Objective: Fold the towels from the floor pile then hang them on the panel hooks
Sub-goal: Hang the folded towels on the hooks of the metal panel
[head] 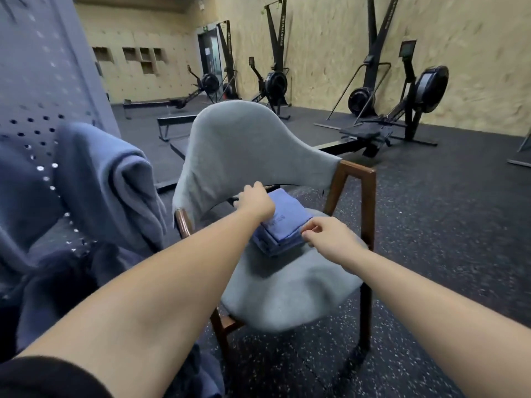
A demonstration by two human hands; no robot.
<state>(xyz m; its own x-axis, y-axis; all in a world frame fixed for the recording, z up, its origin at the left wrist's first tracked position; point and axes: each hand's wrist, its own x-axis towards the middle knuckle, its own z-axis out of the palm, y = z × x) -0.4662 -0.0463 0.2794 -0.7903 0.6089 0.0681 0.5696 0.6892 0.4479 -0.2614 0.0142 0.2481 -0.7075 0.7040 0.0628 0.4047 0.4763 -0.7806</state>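
Folded towel (290,222) on chair seat (293,291); left hand (254,201) presses it, right hand (330,237) seemingly pinching its corner.

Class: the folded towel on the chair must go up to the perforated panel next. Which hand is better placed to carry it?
Probably left: the left hand lies on the folded towel, nearer the panel.

Speckled black rubber floor (431,225) — chipboard walls (330,38), rowing machines (402,110), grey upholstered chair (244,145)
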